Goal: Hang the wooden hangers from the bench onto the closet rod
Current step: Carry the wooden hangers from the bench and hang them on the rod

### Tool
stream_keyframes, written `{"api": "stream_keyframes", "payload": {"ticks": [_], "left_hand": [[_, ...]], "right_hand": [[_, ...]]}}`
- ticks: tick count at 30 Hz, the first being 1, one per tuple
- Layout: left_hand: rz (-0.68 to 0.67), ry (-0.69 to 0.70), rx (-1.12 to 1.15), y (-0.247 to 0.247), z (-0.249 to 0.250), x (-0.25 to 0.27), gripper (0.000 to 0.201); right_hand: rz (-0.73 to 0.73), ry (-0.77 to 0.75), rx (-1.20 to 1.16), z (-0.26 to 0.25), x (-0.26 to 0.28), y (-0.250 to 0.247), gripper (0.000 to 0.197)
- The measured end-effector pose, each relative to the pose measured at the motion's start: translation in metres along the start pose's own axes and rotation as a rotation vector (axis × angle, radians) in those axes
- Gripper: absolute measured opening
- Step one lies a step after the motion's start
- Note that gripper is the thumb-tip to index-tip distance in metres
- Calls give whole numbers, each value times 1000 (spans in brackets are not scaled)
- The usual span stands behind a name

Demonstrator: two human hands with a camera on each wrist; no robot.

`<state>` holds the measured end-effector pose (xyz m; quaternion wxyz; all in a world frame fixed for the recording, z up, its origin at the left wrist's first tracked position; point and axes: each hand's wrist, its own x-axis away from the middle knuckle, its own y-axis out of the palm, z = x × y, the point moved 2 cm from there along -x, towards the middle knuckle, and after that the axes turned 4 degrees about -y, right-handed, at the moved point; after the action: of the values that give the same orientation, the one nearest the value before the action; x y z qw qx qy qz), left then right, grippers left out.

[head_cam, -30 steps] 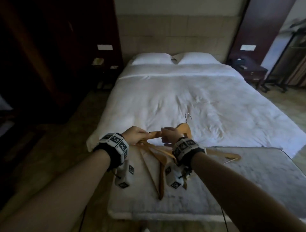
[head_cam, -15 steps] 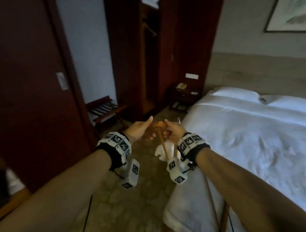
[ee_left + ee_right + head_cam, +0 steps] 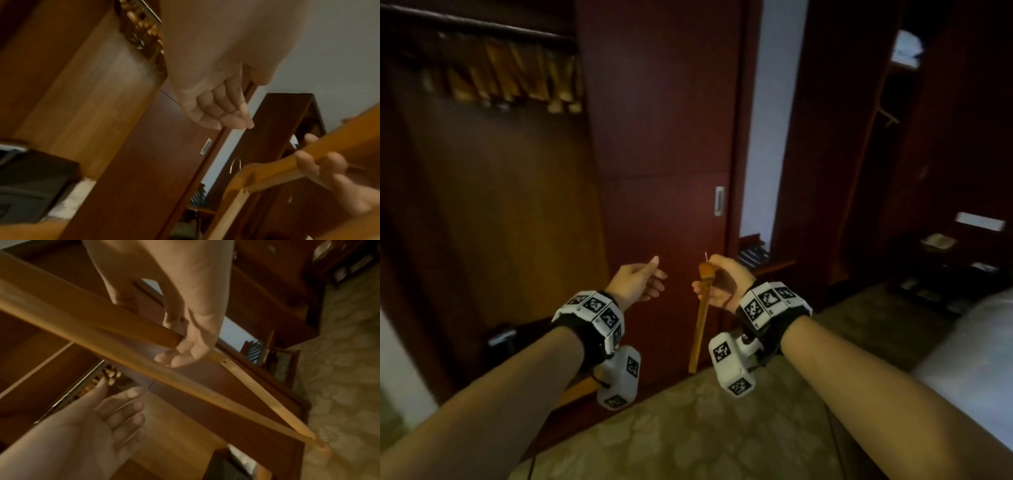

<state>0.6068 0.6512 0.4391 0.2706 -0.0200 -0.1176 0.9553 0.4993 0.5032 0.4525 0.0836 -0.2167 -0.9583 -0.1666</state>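
Observation:
My right hand [image 3: 717, 282] grips a wooden hanger [image 3: 700, 329] near its top, the body hanging down edge-on and the metal hook [image 3: 706, 255] poking up above my fingers. The same wooden hanger [image 3: 127, 344] crosses the right wrist view, my fingers [image 3: 180, 356] curled round it. My left hand [image 3: 640, 282] floats beside it, a short gap away, empty, fingers relaxed and straight [image 3: 224, 112]. The closet rod [image 3: 476, 25] runs across the upper left, with several wooden hangers [image 3: 517, 78] hanging on it.
A dark red sliding closet door [image 3: 664, 154] with a metal pull [image 3: 719, 201] stands straight ahead. A luggage rack [image 3: 756, 255] sits beyond it. Patterned carpet [image 3: 705, 428] lies underfoot, and the white bed [image 3: 979, 359] edge is at the right.
I have turned left from the bench and bed to face the closet. My left hand has let go of the hanger and drawn apart; my right hand alone carries it.

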Motion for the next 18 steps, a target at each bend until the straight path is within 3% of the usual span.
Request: {"api": "stream_keyframes", "payload": {"ticks": [9, 18], "left_hand": [[233, -16, 62, -172, -47, -62, 38], [539, -11, -24, -321, -38, -157, 41]], "right_hand": [[-250, -8, 197, -9, -111, 174, 5], [-473, -236, 329, -48, -249, 296, 18]]}}
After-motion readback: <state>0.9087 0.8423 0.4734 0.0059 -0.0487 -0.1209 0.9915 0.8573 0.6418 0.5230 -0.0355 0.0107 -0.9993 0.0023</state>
